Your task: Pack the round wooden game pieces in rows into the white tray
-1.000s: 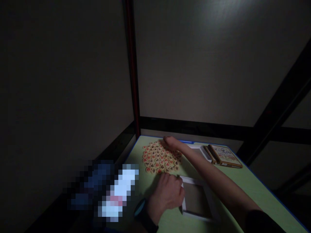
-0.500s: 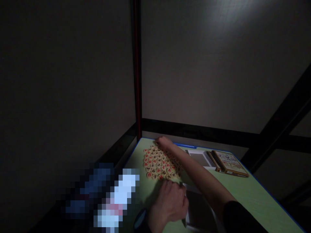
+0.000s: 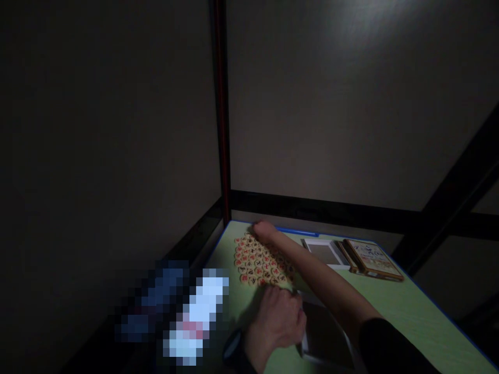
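The right forearm (image 3: 322, 280) is reaching across the xiangqi pieces (image 3: 255, 262); any dipping could be scattering them. The right hand (image 3: 264, 231) is curling at their far edge, the left hand (image 3: 278, 318) by their near edge; I can't tell if either is gripping anything. The round, wood-like pieces are lying on the worktop (image 3: 390, 306), a rectangular, white-walled tray (image 3: 340, 255) right of them.
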`<state>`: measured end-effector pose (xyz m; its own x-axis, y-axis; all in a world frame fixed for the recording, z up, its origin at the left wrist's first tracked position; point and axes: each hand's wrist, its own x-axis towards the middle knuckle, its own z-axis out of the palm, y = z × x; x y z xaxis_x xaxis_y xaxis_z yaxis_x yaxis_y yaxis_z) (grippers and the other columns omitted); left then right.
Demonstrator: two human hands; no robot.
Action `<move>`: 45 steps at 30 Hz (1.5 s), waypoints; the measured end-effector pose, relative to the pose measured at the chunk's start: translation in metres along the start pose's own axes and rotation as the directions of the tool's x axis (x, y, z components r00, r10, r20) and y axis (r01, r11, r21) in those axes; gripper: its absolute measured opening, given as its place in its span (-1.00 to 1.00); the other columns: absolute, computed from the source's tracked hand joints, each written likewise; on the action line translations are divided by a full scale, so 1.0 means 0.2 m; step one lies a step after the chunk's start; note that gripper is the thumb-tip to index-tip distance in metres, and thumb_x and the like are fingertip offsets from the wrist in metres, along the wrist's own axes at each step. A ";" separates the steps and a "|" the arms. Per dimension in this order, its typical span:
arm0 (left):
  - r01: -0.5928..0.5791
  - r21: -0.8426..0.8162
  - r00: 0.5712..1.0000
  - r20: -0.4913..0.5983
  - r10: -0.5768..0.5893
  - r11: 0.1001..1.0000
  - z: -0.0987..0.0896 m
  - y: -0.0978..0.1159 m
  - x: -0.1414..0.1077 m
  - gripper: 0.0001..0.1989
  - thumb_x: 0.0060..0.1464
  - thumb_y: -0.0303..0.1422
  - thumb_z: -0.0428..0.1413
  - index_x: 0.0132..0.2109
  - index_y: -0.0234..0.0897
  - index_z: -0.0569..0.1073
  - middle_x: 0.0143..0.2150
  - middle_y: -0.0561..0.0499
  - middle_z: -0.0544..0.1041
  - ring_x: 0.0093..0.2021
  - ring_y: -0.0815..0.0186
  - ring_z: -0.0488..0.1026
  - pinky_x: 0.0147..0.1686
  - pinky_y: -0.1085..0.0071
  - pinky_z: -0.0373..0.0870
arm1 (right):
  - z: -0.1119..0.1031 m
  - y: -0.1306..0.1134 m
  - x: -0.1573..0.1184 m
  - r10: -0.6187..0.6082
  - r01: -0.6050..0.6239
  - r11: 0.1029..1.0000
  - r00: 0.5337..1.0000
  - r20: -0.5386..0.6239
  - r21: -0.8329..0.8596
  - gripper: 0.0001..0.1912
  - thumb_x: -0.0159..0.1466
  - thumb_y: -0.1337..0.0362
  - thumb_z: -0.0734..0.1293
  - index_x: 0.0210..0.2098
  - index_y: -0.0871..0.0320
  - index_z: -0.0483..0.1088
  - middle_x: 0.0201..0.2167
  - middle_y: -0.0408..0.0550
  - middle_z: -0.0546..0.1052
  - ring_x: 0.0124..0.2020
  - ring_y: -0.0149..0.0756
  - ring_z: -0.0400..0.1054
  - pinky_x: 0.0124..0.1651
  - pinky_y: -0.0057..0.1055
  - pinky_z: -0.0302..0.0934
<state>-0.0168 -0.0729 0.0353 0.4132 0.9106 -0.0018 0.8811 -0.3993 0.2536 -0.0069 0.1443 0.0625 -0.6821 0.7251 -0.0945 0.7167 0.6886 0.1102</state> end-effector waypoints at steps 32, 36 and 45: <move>-0.004 -0.160 0.974 -0.223 -0.032 0.987 0.08 -0.07 0.05 -0.73 0.03 -0.32 0.13 -0.08 -0.18 0.51 -0.35 0.03 0.59 -0.31 0.25 0.51 -0.26 0.41 0.34 | 0.28 -0.11 -1.29 0.288 -0.016 0.792 0.891 -0.351 0.610 -0.86 0.35 0.36 0.24 -0.17 0.21 0.43 -0.28 0.06 0.56 -0.24 -0.20 0.45 -0.16 -0.37 0.26; 0.091 -0.124 0.966 -0.228 -0.117 0.988 0.09 -0.05 0.08 -0.68 0.06 -0.13 0.16 -0.08 -0.16 0.51 -0.31 0.00 0.61 -0.26 0.18 0.53 -0.25 0.37 0.35 | 0.31 -0.03 -1.28 0.402 -0.005 0.653 0.850 -0.341 0.757 -0.84 0.27 0.32 0.32 -0.15 0.19 0.42 -0.40 -0.06 0.57 -0.37 -0.24 0.44 -0.28 -0.39 0.25; 0.153 -0.098 0.968 -0.185 -0.169 0.983 0.08 -0.04 0.10 -0.78 0.09 -0.22 0.15 -0.13 -0.17 0.50 -0.30 0.02 0.62 -0.23 0.22 0.54 -0.25 0.42 0.33 | 0.35 0.01 -1.27 0.347 0.027 0.737 0.842 -0.412 0.675 -0.83 0.20 0.40 0.37 -0.19 0.19 0.44 -0.28 0.01 0.56 -0.28 -0.22 0.44 -0.19 -0.36 0.25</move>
<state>-0.0107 -0.0527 0.0175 0.2086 0.9687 0.1346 0.9069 -0.2431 0.3442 0.1771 -0.0376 0.0180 -0.3859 0.8465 0.3668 0.6081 0.5324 -0.5889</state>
